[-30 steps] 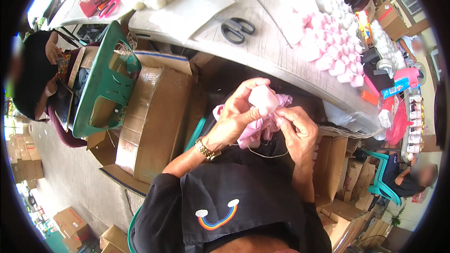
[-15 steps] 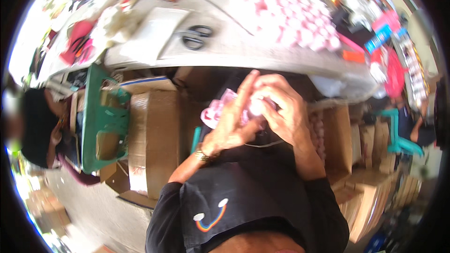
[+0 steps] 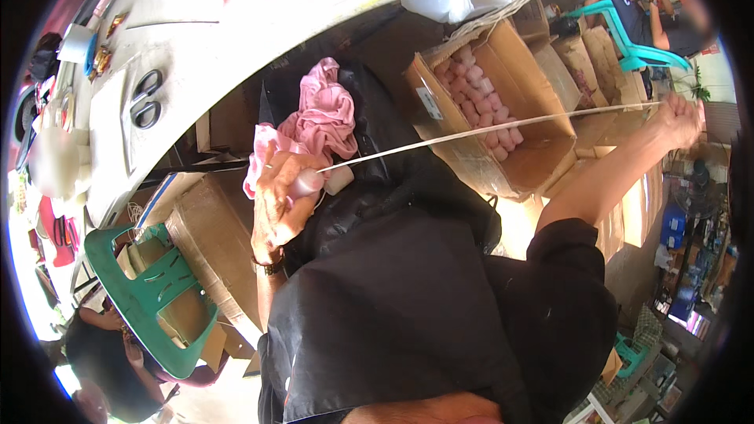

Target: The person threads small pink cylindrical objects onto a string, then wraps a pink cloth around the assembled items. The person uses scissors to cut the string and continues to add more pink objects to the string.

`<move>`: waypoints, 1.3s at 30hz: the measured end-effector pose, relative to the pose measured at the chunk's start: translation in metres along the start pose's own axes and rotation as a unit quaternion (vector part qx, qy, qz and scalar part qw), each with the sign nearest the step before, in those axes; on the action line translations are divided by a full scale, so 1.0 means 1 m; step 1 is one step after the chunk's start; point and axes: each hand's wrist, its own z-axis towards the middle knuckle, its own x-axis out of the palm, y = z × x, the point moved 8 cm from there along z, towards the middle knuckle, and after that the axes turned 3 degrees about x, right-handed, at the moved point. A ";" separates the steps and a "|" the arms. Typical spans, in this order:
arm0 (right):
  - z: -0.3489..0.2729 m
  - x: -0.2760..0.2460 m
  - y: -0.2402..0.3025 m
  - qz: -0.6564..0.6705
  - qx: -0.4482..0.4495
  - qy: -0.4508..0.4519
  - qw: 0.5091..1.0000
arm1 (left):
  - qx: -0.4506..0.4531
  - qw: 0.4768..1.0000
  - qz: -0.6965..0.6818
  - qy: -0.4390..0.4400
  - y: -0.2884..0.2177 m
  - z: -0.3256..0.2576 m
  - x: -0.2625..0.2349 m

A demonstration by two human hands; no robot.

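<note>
left hand: fingers clasping pink bundle | right hand: apparently pinching taut string

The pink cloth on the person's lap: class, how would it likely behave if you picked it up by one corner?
The pink cloth would probably flop and hang, since it lies crumpled in soft folds. It looks light for its size, being thin and bunched. It seems unlikely to roll or slip off, as the left hand pins one end against the lap.
</note>
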 end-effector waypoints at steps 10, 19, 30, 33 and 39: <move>-0.311 -0.035 -0.284 -0.638 0.010 0.543 0.546 | 0.005 0.993 0.076 0.088 -0.008 0.017 0.033; -0.402 -0.131 -0.418 -0.675 0.183 0.643 0.311 | -0.230 0.911 0.138 -0.313 0.052 -0.043 -0.057; -0.398 -0.160 -0.440 -0.666 0.267 0.607 0.343 | -0.296 0.902 0.271 -0.162 0.060 -0.036 -0.057; -0.394 -0.160 -0.435 -0.625 0.334 0.572 0.413 | -0.295 0.917 0.218 -0.155 0.036 -0.026 -0.067; -0.379 -0.136 -0.381 -0.354 0.627 0.346 0.601 | -0.161 0.868 -0.413 -0.225 0.032 -0.023 -0.060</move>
